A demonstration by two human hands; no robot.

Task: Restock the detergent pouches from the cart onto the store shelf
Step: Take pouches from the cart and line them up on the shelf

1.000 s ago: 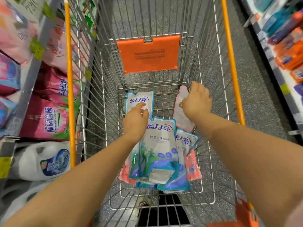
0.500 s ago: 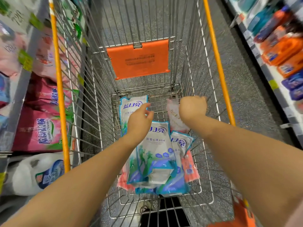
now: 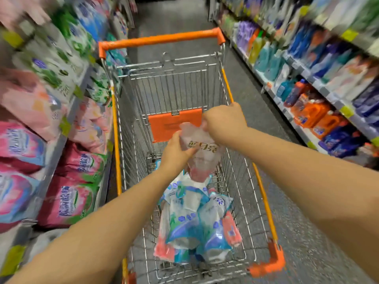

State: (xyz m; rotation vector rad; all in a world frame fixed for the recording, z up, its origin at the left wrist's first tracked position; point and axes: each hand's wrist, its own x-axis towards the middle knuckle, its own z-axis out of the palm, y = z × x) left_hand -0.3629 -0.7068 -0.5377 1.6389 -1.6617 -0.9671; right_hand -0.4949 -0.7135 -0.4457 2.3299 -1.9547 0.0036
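Observation:
A pale pink detergent pouch (image 3: pixel 202 152) hangs upright above the wire cart (image 3: pixel 264 201), held by both hands. My right hand (image 3: pixel 223 121) pinches its top edge. My left hand (image 3: pixel 176 150) grips its left side. Below it, several blue-and-white pouches (image 3: pixel 192 218) and some pink ones lie piled on the cart floor. The store shelf (image 3: pixel 59 140) on the left holds pink and green detergent bags.
The cart's orange handle bar (image 3: pixel 160 38) is at the far end, and an orange flap (image 3: pixel 164 126) hangs inside. A shelf of bottles (image 3: pixel 320 87) lines the right side of the aisle. Grey floor runs between the two shelves.
Both hands have lifted the pale pink pouch out of the pile, up above the cart floor. The view has tilted upward, showing more of the aisle.

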